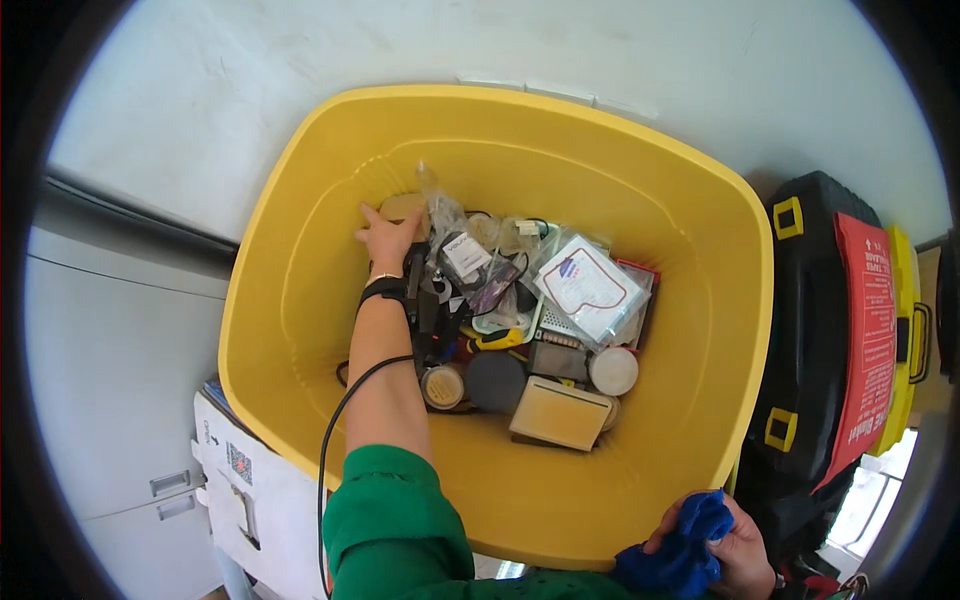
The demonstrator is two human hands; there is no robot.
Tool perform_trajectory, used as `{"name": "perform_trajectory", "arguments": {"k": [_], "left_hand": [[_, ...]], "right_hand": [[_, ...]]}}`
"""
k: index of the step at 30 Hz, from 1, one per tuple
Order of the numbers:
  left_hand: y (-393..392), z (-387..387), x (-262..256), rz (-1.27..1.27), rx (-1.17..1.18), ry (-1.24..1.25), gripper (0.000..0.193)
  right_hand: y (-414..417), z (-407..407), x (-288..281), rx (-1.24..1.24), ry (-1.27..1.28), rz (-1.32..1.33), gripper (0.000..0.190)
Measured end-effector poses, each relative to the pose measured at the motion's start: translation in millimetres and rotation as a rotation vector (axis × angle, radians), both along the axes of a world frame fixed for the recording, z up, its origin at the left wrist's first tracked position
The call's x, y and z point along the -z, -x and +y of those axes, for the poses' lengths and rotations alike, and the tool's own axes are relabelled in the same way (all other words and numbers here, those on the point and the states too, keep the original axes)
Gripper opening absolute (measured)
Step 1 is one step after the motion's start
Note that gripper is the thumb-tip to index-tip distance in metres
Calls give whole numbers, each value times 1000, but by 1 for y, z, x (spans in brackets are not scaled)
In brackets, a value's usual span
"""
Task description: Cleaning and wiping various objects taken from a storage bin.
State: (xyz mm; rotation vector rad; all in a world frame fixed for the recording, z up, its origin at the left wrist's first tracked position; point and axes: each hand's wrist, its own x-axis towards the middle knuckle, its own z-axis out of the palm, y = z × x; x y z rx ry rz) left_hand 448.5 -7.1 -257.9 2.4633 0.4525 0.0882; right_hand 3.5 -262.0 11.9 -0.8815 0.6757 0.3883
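My left hand [391,234] reaches into a deep yellow plastic tub [499,97], its fingers spread at a tan box-like item [403,206] by the tub's left inner wall; whether it grips the item is unclear. A black band with a cable is on that wrist. My right hand [739,544] holds a bunched blue cloth [682,551] at the tub's near right rim. In the tub lie a yellow-and-black tool handle [495,340], a dark round lid [495,381], a white round lid [613,370], a tan rectangular box [561,412], clear plastic bags and a bagged white packet [592,286].
To the right stand a black case [799,322] with yellow latches, a red fire blanket pouch [862,345] and a yellow case [904,337]. A white box [277,495] is at the lower left, beside pale cabinet drawers [127,375]. A pale wall [600,45] rises behind the tub.
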Motion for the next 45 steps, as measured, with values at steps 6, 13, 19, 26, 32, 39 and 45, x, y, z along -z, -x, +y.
{"name": "perform_trajectory", "arguments": {"k": [6, 13, 19, 26, 32, 39, 45], "left_hand": [[0, -4, 20, 30, 100, -76, 94], [2, 22, 63, -359, 56, 339, 87], [15, -2, 31, 99, 255, -40, 92], [16, -4, 37, -240, 505, -506, 68], [12, -21, 36, -67, 502, -656, 60], [8, 3, 42, -66, 615, -490, 69], [32, 20, -37, 311, 875, -488, 53]], "right_hand": [[3, -6, 9, 66, 112, 70, 47], [-12, -6, 2, 24, 38, 37, 48], [-4, -12, 10, 19, 82, 49, 49], [-11, -11, 9, -11, 58, 31, 51], [-6, -12, 11, 6, 83, 40, 52], [6, -14, 8, 49, 25, -45, 46], [11, -18, -6, -30, -182, -124, 44]]}}
